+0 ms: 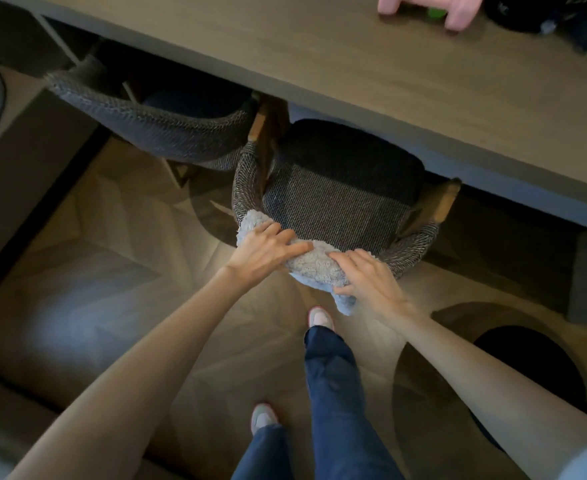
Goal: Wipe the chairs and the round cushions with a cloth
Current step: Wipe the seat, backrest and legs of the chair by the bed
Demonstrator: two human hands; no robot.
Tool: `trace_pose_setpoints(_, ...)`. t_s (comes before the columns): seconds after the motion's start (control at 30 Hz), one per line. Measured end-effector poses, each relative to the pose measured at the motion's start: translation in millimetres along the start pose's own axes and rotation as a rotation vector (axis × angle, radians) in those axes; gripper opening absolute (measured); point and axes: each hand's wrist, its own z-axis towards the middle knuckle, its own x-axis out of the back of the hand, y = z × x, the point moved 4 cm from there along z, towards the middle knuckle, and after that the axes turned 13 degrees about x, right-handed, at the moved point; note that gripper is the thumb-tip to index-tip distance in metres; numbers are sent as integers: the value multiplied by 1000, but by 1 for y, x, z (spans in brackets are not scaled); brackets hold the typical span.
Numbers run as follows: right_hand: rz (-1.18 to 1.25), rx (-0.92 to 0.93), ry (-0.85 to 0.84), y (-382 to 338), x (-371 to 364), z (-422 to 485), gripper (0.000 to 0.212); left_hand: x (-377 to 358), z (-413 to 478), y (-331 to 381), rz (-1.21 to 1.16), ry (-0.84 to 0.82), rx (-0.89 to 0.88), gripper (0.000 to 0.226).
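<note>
Grey cloth (314, 270): left hand (264, 251) flat, right hand (368, 282) pinching.

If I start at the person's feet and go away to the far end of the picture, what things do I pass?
nearer shoe → front shoe → cloth → chair seat → table → pink dumbbell

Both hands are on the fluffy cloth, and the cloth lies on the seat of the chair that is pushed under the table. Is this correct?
Not fully. The head view shows the left hand and the right hand on the cloth, but it lies over the curved woven backrest, not on the seat. The chair is indeed pushed under the table.
</note>
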Motion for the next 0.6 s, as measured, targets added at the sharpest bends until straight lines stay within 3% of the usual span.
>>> trace_pose_setpoints(0.13,-3,-8,-19,-78,-14,-18,70,-11,-77,-1,-1,-172,40,53)
trace_pose_setpoints(0.47,108,36,-184,-266,-63,-34,59,-1,-277,-22,17,-210,127,46)
trace_pose_setpoints(0.6,146,67,-155,-321,-73,-38,58,5,-338,-25,64,-183,166,37)
